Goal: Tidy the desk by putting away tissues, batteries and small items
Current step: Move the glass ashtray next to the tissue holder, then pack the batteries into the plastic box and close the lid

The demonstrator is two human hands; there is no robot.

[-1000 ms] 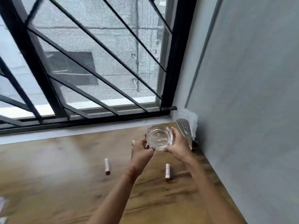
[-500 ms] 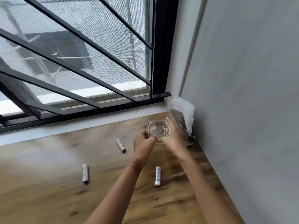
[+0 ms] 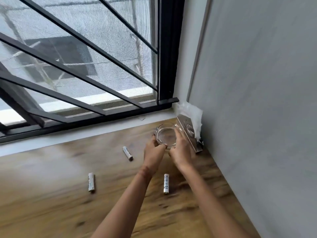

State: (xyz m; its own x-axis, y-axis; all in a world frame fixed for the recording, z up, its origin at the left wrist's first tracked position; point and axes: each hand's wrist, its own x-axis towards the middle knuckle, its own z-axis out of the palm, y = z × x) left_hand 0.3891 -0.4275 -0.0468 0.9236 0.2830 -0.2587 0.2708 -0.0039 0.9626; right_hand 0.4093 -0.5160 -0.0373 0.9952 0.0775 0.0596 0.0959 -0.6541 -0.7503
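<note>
The left hand and the right hand both grip the glass dish near the far right corner of the worktop. A battery lies left of the left hand, and a second battery lies between the arms.

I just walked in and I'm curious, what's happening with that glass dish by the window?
A person is holding a round glass dish with both hands, the left hand at its near-left rim and the right hand round its right side, in the far corner of the wooden desk. Right beside it stands a shiny metal holder with white tissue poking out. Three batteries lie loose on the desk, none in the dish yet.
</note>
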